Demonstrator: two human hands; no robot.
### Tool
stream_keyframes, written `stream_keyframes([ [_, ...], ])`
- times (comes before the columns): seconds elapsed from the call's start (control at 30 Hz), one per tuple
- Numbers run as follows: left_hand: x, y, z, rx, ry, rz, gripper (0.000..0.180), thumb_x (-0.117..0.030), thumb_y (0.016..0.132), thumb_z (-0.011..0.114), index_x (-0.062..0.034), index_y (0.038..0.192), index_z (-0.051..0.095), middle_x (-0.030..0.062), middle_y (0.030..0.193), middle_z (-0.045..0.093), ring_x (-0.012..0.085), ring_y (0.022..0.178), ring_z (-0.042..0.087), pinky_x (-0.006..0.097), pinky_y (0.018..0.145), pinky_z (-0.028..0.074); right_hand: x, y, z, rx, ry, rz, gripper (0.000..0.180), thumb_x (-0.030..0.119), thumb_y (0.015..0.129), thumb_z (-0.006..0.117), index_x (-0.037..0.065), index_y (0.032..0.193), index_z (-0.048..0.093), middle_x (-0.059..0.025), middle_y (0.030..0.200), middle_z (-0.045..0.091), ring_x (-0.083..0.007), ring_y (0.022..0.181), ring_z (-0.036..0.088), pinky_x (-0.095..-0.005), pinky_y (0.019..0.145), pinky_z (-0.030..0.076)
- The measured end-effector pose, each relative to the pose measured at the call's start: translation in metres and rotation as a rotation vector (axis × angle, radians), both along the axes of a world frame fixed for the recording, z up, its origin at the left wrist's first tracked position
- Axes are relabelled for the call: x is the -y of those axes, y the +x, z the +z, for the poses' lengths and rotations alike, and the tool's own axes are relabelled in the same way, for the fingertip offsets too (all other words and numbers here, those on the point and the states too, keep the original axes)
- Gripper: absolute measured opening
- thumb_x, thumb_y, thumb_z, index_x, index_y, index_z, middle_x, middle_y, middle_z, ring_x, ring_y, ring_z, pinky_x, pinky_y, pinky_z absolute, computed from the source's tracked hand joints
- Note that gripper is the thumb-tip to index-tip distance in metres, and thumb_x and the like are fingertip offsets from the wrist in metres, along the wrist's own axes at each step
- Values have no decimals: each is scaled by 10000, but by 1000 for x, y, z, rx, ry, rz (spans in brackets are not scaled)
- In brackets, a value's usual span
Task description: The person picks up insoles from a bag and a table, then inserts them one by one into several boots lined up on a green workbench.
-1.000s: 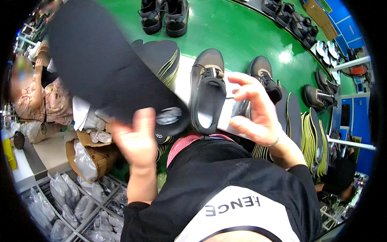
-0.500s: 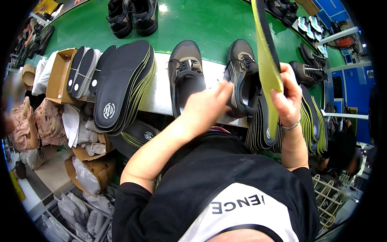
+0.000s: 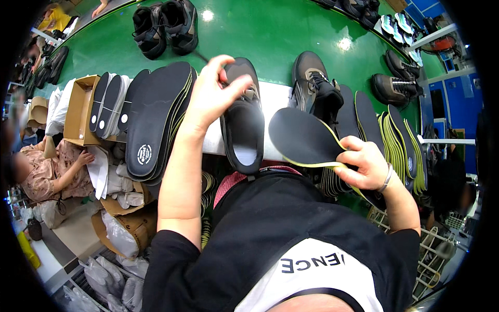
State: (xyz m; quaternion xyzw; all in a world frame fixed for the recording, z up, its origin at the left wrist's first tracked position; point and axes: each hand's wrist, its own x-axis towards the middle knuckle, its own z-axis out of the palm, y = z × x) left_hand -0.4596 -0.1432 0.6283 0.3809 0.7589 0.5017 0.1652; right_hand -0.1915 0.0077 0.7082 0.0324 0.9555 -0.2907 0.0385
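Your left hand (image 3: 210, 96) is curled over the tongue end of the dark shoe (image 3: 243, 122), fingers pinching its upper and pulling the mouth open; the shoe lies on the white strip at the bench edge, at about 12 o'clock from your chest. Your right hand (image 3: 366, 167) grips the black insole with the yellow edge (image 3: 304, 140) at its near end, thumb on top, at roughly 2 o'clock. The insole's free end lies just beside the shoe, at its 3 o'clock. A stack of black insoles (image 3: 156, 119) stands at 10 o'clock, beside a cardboard box (image 3: 80, 109). Another shoe (image 3: 314, 86) sits at 1 o'clock on the green belt (image 3: 270, 31).
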Motion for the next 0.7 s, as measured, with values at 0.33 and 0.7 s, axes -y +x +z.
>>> stream_keyframes([
  [0.33,-22,18,-43,-414,-132,186,265,-312,772,562,-59,847,592,140,736,595,298,683,579,353,607,447,18,-60,14,153,411,358,204,205,684,513,51,551,531,-101,627,487,-256,533,541,-368,521,441],
  [0.7,-39,42,-63,-178,-104,295,364,-375,774,548,-22,850,597,186,715,593,333,692,583,377,623,448,46,-136,-88,483,443,20,238,168,704,511,10,841,625,-172,903,563,-292,809,576,-368,704,472],
])
